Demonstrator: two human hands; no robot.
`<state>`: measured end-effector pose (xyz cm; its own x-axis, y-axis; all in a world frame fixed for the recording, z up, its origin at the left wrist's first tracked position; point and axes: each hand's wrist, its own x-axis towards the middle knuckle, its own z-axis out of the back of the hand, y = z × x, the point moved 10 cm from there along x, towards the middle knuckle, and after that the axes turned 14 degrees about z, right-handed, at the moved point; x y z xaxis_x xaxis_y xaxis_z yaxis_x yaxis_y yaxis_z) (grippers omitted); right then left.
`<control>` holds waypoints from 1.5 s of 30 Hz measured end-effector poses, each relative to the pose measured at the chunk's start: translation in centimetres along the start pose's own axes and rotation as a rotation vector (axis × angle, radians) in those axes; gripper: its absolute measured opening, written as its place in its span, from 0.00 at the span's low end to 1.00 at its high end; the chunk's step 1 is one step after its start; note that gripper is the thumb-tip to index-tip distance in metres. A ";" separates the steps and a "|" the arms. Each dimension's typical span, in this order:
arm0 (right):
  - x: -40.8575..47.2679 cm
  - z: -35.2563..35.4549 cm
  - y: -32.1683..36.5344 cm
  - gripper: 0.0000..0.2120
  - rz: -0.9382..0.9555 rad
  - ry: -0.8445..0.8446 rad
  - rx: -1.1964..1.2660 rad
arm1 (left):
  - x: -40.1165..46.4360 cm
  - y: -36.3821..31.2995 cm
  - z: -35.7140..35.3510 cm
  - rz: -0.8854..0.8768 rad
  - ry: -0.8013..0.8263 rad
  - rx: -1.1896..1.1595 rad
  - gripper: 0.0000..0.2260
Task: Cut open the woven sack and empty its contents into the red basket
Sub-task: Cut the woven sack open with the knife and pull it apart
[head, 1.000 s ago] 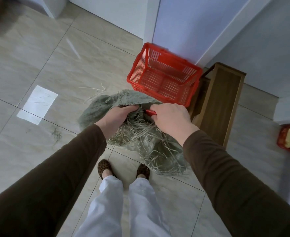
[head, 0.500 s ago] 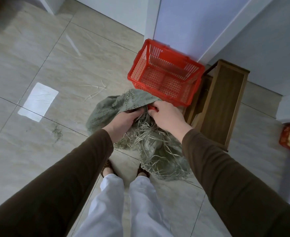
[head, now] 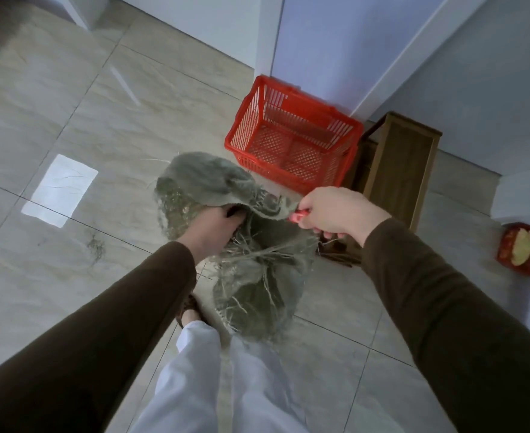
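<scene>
A grey-green woven sack with frayed pale strands hangs lifted off the tiled floor in front of my legs. My left hand grips the sack's cloth at its torn opening, fingers tucked inside. My right hand is closed around a red-handled cutter and touches the sack's edge to the right. The red basket stands on the floor just beyond the sack, and nothing shows inside it. What the sack holds is hidden.
A wooden stool stands right of the basket, against the wall corner. A red dish with yellow stuff lies at the far right. Loose fibres and a bright light patch mark the floor at left.
Both hands have raised the sack off the floor. My right hand has pulled away to the right with the cutter, spreading the sack's opening wider.
</scene>
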<state>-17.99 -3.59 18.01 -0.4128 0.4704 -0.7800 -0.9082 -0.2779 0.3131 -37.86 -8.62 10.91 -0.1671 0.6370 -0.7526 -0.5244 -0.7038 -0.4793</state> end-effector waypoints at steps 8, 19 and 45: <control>-5.3 3.9 0.3 0.10 0.014 0.095 0.028 | -1.6 -1.5 2.8 -0.184 -0.163 -0.047 0.21; 4.7 4.3 6.7 0.17 0.285 -0.557 0.171 | -4.8 -3.9 1.5 -0.452 -0.190 0.238 0.07; 4.7 1.5 1.0 0.15 0.146 -0.632 1.347 | -2.3 -5.5 2.7 -0.038 0.273 -0.691 0.07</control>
<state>-20.93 -0.44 15.49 -0.1449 0.8803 -0.4518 -0.0935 0.4424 0.8919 -36.88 -5.41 16.51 0.1008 0.6273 -0.7722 0.1343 -0.7777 -0.6142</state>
